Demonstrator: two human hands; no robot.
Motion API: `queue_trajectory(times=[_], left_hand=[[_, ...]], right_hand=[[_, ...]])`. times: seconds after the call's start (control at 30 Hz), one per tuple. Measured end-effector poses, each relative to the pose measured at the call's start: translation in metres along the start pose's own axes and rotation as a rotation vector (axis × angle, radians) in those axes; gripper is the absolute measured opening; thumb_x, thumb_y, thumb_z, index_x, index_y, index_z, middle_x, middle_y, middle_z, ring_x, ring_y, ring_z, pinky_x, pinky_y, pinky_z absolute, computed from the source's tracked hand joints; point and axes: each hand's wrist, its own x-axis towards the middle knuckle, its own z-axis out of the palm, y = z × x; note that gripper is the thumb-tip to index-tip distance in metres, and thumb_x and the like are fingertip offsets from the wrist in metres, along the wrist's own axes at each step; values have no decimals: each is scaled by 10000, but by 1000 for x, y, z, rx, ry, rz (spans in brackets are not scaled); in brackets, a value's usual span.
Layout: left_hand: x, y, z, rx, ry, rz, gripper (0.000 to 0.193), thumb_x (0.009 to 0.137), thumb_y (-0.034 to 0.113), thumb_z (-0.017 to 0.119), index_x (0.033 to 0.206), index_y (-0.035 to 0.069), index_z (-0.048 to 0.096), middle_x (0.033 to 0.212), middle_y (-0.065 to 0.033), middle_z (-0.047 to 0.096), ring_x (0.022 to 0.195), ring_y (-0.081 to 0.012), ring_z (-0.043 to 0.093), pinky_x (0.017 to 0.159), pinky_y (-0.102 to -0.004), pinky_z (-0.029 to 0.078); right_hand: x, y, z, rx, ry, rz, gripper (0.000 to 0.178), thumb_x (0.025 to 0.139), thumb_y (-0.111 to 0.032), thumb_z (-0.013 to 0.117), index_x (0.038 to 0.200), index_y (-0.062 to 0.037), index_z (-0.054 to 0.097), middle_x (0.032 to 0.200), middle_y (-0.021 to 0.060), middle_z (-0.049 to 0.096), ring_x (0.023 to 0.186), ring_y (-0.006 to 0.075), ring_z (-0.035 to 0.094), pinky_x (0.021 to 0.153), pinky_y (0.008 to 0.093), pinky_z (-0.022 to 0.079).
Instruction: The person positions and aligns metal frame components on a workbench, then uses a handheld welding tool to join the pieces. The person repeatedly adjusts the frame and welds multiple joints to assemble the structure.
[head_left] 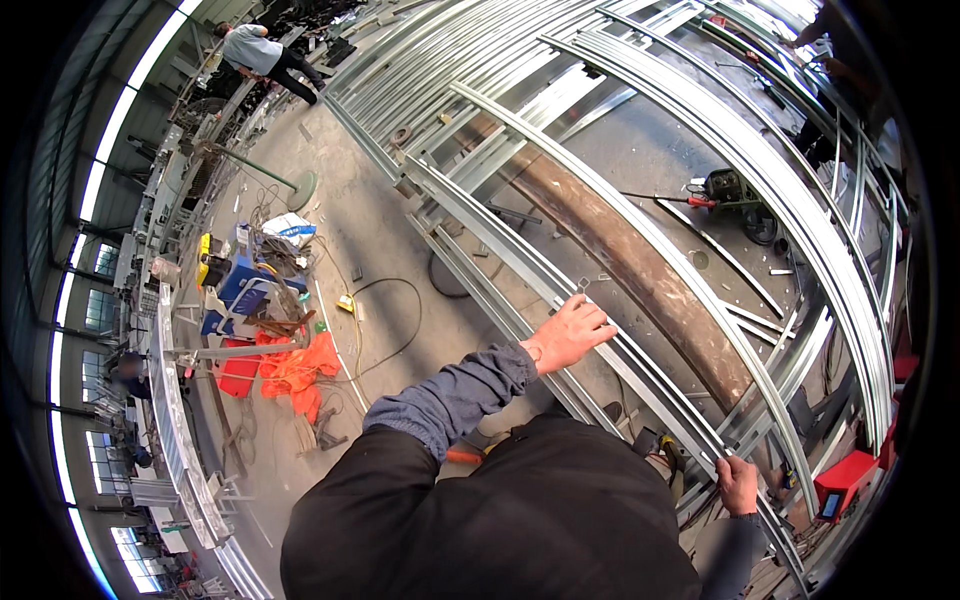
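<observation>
Under both hands [570, 335] [738, 485], the silver rail [660, 397] is partly hidden

Extends the left arm [450, 402] forward and to the right, bent at the elbow. Shows the back of the left hand [570, 336] uppermost, with bent fingers [597, 319]. Holds the right hand [738, 485] farther right, curled into a grip, with the right forearm [732, 555] partly visible.
</observation>
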Motion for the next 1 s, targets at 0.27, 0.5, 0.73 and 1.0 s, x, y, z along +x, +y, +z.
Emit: queue_trajectory(times=[0.27, 0.5, 0.73, 1.0], left_hand=[[38, -7, -88, 86, 133, 105, 392, 939, 95, 684, 1316, 181, 741, 1113, -7, 665, 1113, -191, 664, 1194, -491, 428], [43, -19, -82, -13, 114, 104, 251, 932, 170, 757, 1179, 182, 793, 1057, 26, 720, 1106, -200, 674, 1057, -395, 497], [2, -10, 12, -107, -80, -14, 230, 902, 179, 796, 1130, 185, 774, 1048, 26, 714, 1080, -210, 674, 972, -389, 501], [-10, -18, 43, -128, -24, -75, 187, 887, 177, 801, 1071, 197, 776, 1039, 31, 700, 1082, -206, 669, 931, -386, 489]], right_hand=[[-20, -51, -29, 136, 20, -26, 450, 1080, -315, 685, 783, 24, 685, 586, 62, 602, 563, 132, 569, 553, 348, 432], [-23, -33, 2, 49, 166, -106, 378, 1029, -236, 741, 781, 10, 596, 590, 120, 485, 551, 175, 465, 543, 397, 387], [-21, -6, 25, -201, 247, -87, 363, 968, -279, 775, 801, -7, 600, 675, 195, 532, 634, 407, 531, 603, 470, 430], [6, 13, 26, -348, 254, -207, 358, 972, -260, 788, 823, -22, 565, 768, 200, 592, 743, 447, 611, 660, 505, 481]])
